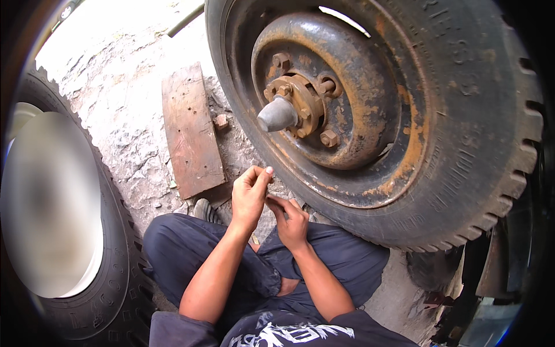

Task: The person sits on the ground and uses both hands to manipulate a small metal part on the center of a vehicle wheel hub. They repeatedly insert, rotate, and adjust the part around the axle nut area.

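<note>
My left hand (248,195) is raised over my lap, its fingers curled and the thumb pressed against them. Close beside it and slightly lower, my right hand (291,221) is also closed, thumb and fingers together. Whatever they may pinch is too small or hidden to make out. Just beyond my hands stands a large wheel with a black tyre (462,115) and a rusty rim (355,110). A grey tapered cap (277,114) sticks out from its hub (306,104). Rusty nuts, including one lug nut (329,138), surround the hub. Neither hand touches the wheel.
A worn wooden plank (191,133) lies on the rough stone ground (124,92), with a small reddish block (221,121) beside it. Another tyre (118,231) with a pale, blurred centre stands at the left. Dark machine parts (491,272) are at the lower right.
</note>
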Demonstrator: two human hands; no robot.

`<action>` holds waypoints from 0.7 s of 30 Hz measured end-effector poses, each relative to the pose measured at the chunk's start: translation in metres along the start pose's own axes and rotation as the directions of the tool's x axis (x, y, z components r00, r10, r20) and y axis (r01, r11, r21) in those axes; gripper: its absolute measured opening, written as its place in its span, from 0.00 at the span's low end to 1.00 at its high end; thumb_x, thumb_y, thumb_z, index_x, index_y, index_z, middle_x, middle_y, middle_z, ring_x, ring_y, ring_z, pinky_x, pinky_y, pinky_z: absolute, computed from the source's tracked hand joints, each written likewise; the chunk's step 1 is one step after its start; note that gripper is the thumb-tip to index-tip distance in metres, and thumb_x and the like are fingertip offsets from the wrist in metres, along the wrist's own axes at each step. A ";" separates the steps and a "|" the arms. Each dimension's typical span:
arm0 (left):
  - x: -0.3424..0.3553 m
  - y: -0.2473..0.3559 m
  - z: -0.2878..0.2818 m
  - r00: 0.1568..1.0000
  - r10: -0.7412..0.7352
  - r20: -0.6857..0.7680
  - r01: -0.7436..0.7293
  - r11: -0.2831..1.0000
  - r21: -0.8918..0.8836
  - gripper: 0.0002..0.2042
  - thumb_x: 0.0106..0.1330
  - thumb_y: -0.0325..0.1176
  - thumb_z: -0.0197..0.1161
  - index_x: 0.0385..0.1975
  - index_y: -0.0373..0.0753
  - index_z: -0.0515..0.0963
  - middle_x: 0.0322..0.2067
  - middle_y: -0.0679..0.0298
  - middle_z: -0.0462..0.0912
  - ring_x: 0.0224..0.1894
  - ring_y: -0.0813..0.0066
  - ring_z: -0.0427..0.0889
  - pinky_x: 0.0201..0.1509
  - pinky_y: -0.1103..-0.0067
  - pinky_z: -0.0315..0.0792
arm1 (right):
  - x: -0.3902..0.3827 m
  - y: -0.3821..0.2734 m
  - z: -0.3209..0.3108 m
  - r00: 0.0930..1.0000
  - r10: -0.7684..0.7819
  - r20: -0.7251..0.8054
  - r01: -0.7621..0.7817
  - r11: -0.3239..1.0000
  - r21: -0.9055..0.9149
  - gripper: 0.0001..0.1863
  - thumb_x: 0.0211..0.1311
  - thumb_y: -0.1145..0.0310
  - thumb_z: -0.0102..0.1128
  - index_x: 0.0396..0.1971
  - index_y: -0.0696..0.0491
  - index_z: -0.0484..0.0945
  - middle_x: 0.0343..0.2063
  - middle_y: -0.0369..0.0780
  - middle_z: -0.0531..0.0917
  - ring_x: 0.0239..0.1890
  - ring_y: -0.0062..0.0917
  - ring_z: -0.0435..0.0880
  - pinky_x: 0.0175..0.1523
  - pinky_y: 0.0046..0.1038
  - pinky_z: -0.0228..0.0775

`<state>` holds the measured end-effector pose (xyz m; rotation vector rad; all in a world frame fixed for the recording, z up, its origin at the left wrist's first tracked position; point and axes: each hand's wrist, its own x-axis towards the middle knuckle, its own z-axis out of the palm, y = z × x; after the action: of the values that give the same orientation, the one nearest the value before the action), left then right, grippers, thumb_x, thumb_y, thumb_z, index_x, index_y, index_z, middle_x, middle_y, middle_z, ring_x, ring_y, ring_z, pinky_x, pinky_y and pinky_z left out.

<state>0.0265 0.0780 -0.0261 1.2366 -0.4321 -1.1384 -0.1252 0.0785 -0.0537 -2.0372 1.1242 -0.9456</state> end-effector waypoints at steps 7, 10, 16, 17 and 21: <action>-0.007 -0.001 0.010 0.998 0.042 0.057 -0.061 0.908 0.414 0.13 0.71 0.38 0.75 0.35 0.33 0.84 0.25 0.64 0.84 0.26 0.81 0.79 0.32 0.75 0.75 | -0.013 0.024 0.007 0.899 0.436 -0.043 -0.408 0.870 0.279 0.14 0.78 0.66 0.66 0.55 0.56 0.88 0.35 0.40 0.94 0.26 0.19 0.87 0.35 0.26 0.80; -0.004 -0.011 0.008 0.988 0.106 0.111 -0.152 0.766 0.625 0.14 0.66 0.38 0.76 0.39 0.33 0.85 0.34 0.55 0.82 0.35 0.62 0.84 0.44 0.68 0.80 | -0.010 0.019 0.005 0.908 0.415 -0.056 -0.384 0.878 0.284 0.14 0.80 0.65 0.65 0.56 0.57 0.88 0.34 0.39 0.93 0.28 0.15 0.86 0.35 0.23 0.78; 0.005 -0.026 0.007 0.971 0.029 0.237 -0.192 0.686 0.702 0.16 0.65 0.39 0.78 0.46 0.35 0.88 0.39 0.53 0.85 0.42 0.58 0.89 0.51 0.65 0.81 | -0.014 0.036 0.009 0.892 0.432 -0.130 -0.335 0.828 0.449 0.16 0.82 0.67 0.63 0.58 0.61 0.85 0.43 0.39 0.91 0.36 0.16 0.87 0.37 0.21 0.79; 0.006 -0.029 0.008 0.971 0.054 0.233 -0.206 0.680 0.704 0.17 0.65 0.40 0.79 0.46 0.35 0.88 0.40 0.53 0.85 0.41 0.58 0.89 0.51 0.65 0.81 | -0.015 0.038 0.008 0.896 0.419 -0.147 -0.313 0.831 0.459 0.16 0.82 0.67 0.63 0.59 0.62 0.84 0.44 0.39 0.90 0.37 0.16 0.86 0.36 0.21 0.79; 0.012 -0.029 0.005 0.955 -0.054 0.290 -0.136 0.793 0.594 0.16 0.70 0.41 0.78 0.43 0.34 0.86 0.39 0.59 0.87 0.37 0.72 0.86 0.45 0.72 0.80 | -0.013 0.038 0.009 0.901 0.377 -0.213 -0.196 0.793 0.577 0.16 0.81 0.69 0.63 0.60 0.62 0.84 0.47 0.39 0.90 0.40 0.19 0.88 0.38 0.23 0.81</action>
<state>0.0146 0.0673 -0.0543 1.6035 -1.1204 -1.1899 -0.1390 0.0751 -0.0924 -1.2352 1.1257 -1.2863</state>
